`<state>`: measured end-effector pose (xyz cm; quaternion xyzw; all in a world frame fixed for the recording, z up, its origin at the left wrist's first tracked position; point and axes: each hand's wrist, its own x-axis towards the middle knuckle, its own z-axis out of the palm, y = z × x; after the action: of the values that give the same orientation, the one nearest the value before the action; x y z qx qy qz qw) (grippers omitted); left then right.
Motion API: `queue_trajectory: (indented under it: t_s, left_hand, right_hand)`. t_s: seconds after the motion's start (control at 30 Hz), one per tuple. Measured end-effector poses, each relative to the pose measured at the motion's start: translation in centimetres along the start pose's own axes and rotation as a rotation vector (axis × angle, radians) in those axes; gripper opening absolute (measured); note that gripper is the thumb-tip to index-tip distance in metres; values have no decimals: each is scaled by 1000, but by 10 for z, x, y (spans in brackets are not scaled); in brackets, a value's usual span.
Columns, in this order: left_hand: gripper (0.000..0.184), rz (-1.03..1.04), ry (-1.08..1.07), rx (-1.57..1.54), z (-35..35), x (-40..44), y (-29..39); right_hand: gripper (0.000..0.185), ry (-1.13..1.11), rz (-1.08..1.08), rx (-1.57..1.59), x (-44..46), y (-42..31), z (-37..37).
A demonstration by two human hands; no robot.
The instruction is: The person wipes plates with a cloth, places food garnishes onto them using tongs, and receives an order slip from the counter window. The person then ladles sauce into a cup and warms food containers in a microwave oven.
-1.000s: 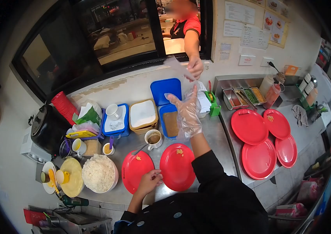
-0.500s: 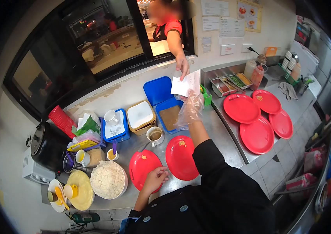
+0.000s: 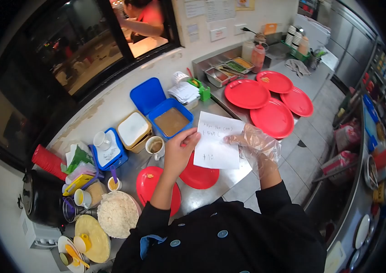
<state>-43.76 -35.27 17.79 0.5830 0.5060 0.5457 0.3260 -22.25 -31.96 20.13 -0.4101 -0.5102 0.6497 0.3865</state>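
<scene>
Above the near right corner of the steel counter (image 3: 234, 178), the handwritten paper slip (image 3: 215, 148) should be light, limp and easily creased, best held by its side edges, where the left hand (image 3: 180, 148) pinches it and the gloved right hand (image 3: 259, 144) seems clamped, its fingers behind hidden.

Saw one white paper slip (image 3: 216, 148), thin and rectangular, with the written face visible. Was held in the air, a little tilted and mostly flat, between the bare left hand (image 3: 182, 144), at its left edge, and the gloved right hand (image 3: 260, 144), with a thumb over the front at the right. Carried short handwritten lines near the top, not fully readable, and "10" lower down. Covered, in view, part of a red plate (image 3: 199, 176).
</scene>
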Motion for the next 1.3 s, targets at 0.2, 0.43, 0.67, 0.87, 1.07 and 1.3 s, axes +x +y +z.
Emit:
queue_trajectory:
  t_s: [0.2, 0.43, 0.67, 0.87, 1.07, 1.3]
  left_hand:
    - [24, -63, -102, -117, 35, 6, 6]
    - [23, -104, 5, -274, 64, 7, 0]
    - [26, -176, -19, -242, 103, 32, -5]
    - [21, -373, -153, -3, 176, 55, -141]
    - [28, -391, -360, 677, 236, 64, -218]
    - [26, -384, -143, 643, 251, 56, -232]
  right_hand:
    - [36, 150, -43, 42, -50, 31, -6]
    - [47, 143, -208, 620, -68, 66, 20]
    - [34, 392, -188, 720, -12, 74, -50]
    - [30, 248, -170, 592, 71, 1, -229]
    - [34, 170, -873, 194, 175, -258, -336]
    - [34, 406, -1292, -49, 241, -428, -339]
